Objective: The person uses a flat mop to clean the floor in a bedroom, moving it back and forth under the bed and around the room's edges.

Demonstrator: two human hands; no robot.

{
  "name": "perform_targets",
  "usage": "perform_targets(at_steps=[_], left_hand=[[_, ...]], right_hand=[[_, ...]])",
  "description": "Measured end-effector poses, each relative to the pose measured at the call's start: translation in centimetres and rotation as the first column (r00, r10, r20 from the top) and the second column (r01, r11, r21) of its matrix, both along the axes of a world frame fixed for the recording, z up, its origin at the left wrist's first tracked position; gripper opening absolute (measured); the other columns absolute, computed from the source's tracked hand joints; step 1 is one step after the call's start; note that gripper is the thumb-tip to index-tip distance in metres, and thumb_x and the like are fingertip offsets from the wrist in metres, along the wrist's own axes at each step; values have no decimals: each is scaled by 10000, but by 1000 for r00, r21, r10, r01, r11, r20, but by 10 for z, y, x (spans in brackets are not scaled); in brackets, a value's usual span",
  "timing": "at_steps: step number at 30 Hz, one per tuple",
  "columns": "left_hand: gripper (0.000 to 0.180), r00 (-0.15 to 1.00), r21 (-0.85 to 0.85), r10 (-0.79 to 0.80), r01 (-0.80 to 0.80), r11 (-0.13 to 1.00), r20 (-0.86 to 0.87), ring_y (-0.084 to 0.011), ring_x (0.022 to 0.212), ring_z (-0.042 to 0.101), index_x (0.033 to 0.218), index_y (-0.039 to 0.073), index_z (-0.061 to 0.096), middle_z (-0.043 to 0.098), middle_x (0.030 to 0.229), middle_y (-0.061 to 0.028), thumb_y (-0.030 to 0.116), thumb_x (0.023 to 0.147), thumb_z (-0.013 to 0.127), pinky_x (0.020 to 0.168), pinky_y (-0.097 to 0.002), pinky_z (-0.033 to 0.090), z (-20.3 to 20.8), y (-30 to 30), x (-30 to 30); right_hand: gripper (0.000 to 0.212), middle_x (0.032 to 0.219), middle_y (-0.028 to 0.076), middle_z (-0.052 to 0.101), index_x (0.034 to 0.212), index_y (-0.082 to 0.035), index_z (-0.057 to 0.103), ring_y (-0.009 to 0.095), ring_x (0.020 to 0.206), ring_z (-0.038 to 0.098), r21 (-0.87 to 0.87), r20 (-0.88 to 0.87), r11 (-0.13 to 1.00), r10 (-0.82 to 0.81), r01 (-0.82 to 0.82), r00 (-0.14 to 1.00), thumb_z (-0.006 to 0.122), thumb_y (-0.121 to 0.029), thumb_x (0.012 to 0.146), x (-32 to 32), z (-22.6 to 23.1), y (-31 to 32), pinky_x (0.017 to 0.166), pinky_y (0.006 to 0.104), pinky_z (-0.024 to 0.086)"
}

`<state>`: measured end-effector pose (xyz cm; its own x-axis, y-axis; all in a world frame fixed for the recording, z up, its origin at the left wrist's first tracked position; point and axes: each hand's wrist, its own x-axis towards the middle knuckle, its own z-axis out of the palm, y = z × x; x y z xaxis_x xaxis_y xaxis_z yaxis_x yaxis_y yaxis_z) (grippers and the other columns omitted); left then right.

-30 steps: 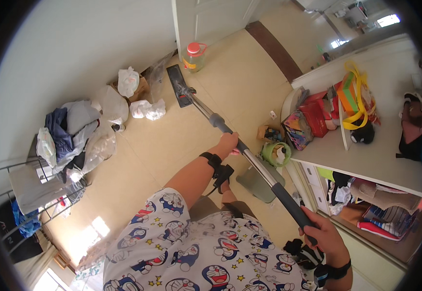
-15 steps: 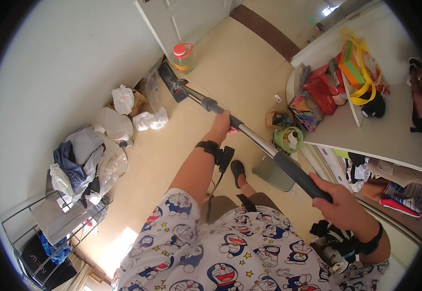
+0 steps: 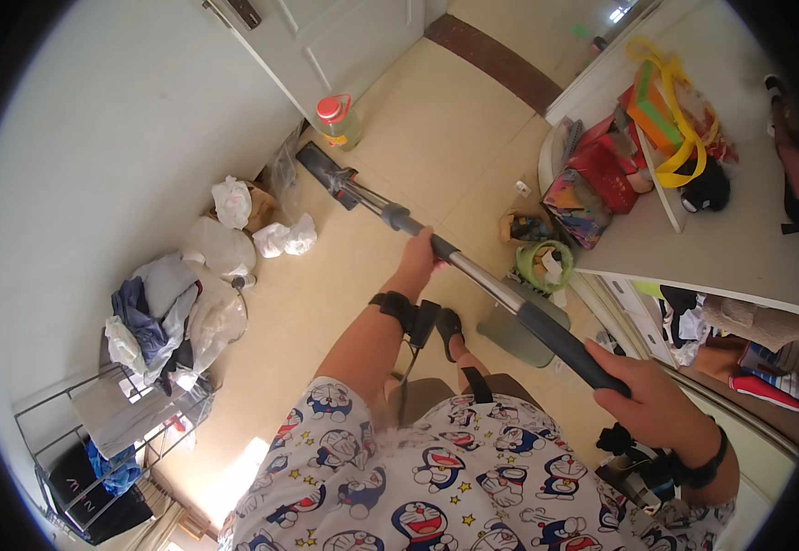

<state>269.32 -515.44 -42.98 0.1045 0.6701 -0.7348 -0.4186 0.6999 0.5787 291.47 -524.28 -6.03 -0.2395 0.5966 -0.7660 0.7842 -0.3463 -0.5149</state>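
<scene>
Both hands grip a long mop with a silver tube and dark grey grips (image 3: 486,280). Wrapped round the pole at its middle grip is my left hand (image 3: 415,257). At the near end, my right hand (image 3: 636,386) closes over the thick grey handle. The mop's flat black head (image 3: 328,174) rests on the tiled floor by the left wall, close to a clear jug with a red lid (image 3: 337,121). A clear plastic bag (image 3: 280,179) stands beside the head, against the wall.
White plastic bags (image 3: 286,237) and a heap of clothes (image 3: 156,308) line the left wall, above a metal rack (image 3: 110,432). On the right are a green bin (image 3: 544,266), a grey-green stool (image 3: 523,331) and crowded shelves (image 3: 693,243). A white door (image 3: 326,46) stands at the back.
The mop head has drawn back slightly from the jug and wall and turned a little. Both hands keep their hold on the pole, and the whole view has shifted slightly.
</scene>
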Motion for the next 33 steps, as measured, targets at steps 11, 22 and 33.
perform_targets(at_steps=[11,22,33], left_hand=[[258,955,-152,-17,65,986,297,-214,605,538,818,30,431,513,682,-96,283,866,413,523,-316,450,18,-58,71],[243,992,-16,20,-18,1000,125,-213,567,520,790,25,425,498,660,-86,261,845,435,506,-334,457,-19,-1,21],[324,922,-152,-364,344,927,-135,-264,592,588,876,-51,443,548,750,-178,265,818,402,494,-363,529,-33,24,-43]], right_hand=[[499,709,178,510,1200,-10,407,307,606,513,151,53,986,58,-65,997,552,-88,729,66,16,-53,562,346,403],[527,756,201,511,1228,38,327,342,663,515,197,-98,972,146,-125,984,520,-97,758,38,-36,-16,592,366,406],[552,643,119,471,1286,26,244,147,540,464,-152,-198,974,-196,167,960,492,-124,816,-23,-60,-28,526,271,396]])
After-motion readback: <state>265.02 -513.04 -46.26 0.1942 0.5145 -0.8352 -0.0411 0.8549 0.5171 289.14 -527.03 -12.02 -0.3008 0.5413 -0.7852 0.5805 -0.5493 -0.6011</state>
